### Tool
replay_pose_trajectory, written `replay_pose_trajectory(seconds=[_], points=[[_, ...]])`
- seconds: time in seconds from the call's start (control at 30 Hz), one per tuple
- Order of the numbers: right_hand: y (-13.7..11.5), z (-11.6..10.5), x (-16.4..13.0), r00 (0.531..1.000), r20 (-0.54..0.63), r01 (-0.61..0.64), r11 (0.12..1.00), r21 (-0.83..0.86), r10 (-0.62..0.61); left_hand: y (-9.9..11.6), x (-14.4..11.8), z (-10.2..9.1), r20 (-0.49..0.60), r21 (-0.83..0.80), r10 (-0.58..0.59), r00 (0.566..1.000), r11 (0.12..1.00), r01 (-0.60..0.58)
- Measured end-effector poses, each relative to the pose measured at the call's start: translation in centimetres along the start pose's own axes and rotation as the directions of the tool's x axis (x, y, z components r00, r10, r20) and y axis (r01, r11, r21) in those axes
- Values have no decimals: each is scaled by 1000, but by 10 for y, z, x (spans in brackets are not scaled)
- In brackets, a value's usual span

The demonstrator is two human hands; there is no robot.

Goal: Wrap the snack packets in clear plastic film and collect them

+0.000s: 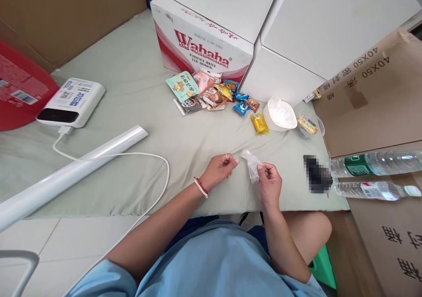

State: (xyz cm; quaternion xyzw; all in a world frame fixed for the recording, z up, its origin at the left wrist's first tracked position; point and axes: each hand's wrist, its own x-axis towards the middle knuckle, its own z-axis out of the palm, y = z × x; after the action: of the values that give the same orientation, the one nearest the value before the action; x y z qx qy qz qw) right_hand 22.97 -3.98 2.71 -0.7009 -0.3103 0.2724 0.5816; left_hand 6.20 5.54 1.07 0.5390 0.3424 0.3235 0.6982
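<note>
Both hands work low over the near edge of the surface (138, 90), which is covered in pale green cloth.

Right hand (269, 183): fingers curled in, thumb and forefinger pinching the lower end of a small clear plastic bag (251, 164). The bag is crumpled and stands up from the pinch, tilted toward the left hand.

Left hand (219, 168): loosely closed, fingertips drawn together and touching the upper corner of the bag, or just at it; a firm grip cannot be made out. Ring on one finger, beaded bracelet (201, 187) at the wrist.

The bag sits between the two hands, just above the cloth, near the front edge of the surface.

Beyond the hands:
- a heap of snack packets (211, 94) against a red-and-white Wahaha carton (201, 46)
- one yellow packet (260, 124) lying apart from the heap, just beside a stack of white plastic bags (280, 114)

Left side: a white power bank (70, 103) with its white cable (132, 155) looping toward the front edge, and a long white tube (72, 169) lying at a slant.

Right side: two water bottles (372, 176) lying on their sides on a brown cardboard box (372, 99).
</note>
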Motion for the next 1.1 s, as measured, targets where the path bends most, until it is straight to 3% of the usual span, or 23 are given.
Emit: replay_pose_trajectory(seconds=[0.07, 0.1, 0.2, 0.27, 0.43, 0.57, 0.73, 0.83, 0.97, 1.1], points=[[-1, 6, -7, 992, 86, 95, 992, -83, -88, 2, -2, 3, 139, 12, -10, 990, 1000, 9], [-2, 9, -11, 980, 163, 128, 987, -102, -110, 3, -2, 4, 155, 2, 2, 988, 1000, -3], [-7, 19, -19, 922, 379, 101, 994, -38, -79, 1, 0, 4, 85, -71, 30, 996, 997, -24], [-10, 22, -20, 904, 427, 6, 999, 39, -22, -2, 1, 4, 58, -93, 24, 998, 996, -18], [-7, 20, -13, 933, 354, -96, 993, 74, 64, -5, 2, 3, 102, -39, 63, 993, 997, -59], [-5, 9, -1, 957, 248, -203, 955, 215, 147, 0, 2, 0, 11, -171, 104, 994, 980, -101], [-9, -10, 13, 945, 154, -325, 870, 371, 287, 5, 4, -7, -46, -491, -96, 994, 869, 61], [-9, -14, 14, 947, 148, -321, 859, 399, 285, 8, 4, -8, -17, -556, -148, 989, 823, 113], [-9, -9, 9, 963, 154, -259, 911, 321, 219, 8, 0, -4, 12, -465, -79, 997, 882, 75], [-10, -3, 3, 968, 171, -222, 945, 239, 184, -1, -1, 2, -11, -189, 69, 998, 979, -70]])
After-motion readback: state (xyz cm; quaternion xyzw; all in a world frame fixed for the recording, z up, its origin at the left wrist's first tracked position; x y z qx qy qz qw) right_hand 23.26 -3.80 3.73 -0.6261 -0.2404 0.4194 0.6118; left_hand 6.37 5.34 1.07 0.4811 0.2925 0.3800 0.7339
